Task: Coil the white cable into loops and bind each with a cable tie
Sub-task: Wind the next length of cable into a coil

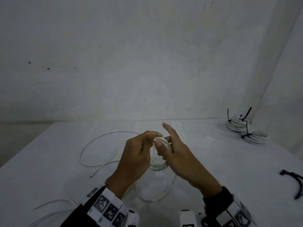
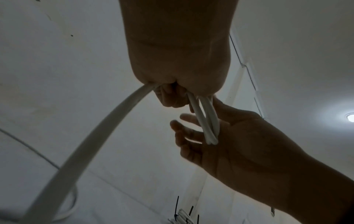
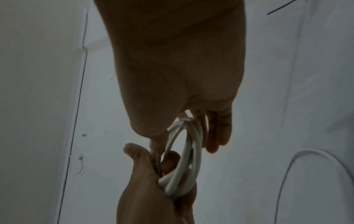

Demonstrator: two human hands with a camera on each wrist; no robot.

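My left hand (image 1: 151,138) grips a small coil of white cable (image 1: 164,142) above the table's middle, fingers curled round its turns. My right hand (image 1: 161,135) is at the coil's right side with fingers straight, the index pointing up and the thumb lying against the turns. The rest of the cable (image 1: 91,145) trails left over the table in a wide loop. In the left wrist view the coil (image 2: 208,124) hangs from my left hand (image 2: 172,91) across the right hand's palm (image 2: 191,128). In the right wrist view the coil (image 3: 191,159) spans both hands.
Two bound white coils with black cable ties (image 1: 246,128) lie at the table's far right corner. Loose black cable ties (image 1: 293,181) lie at the right edge. More white cable (image 1: 54,203) runs along the near left. White walls close the table (image 1: 213,161) at the back and right.
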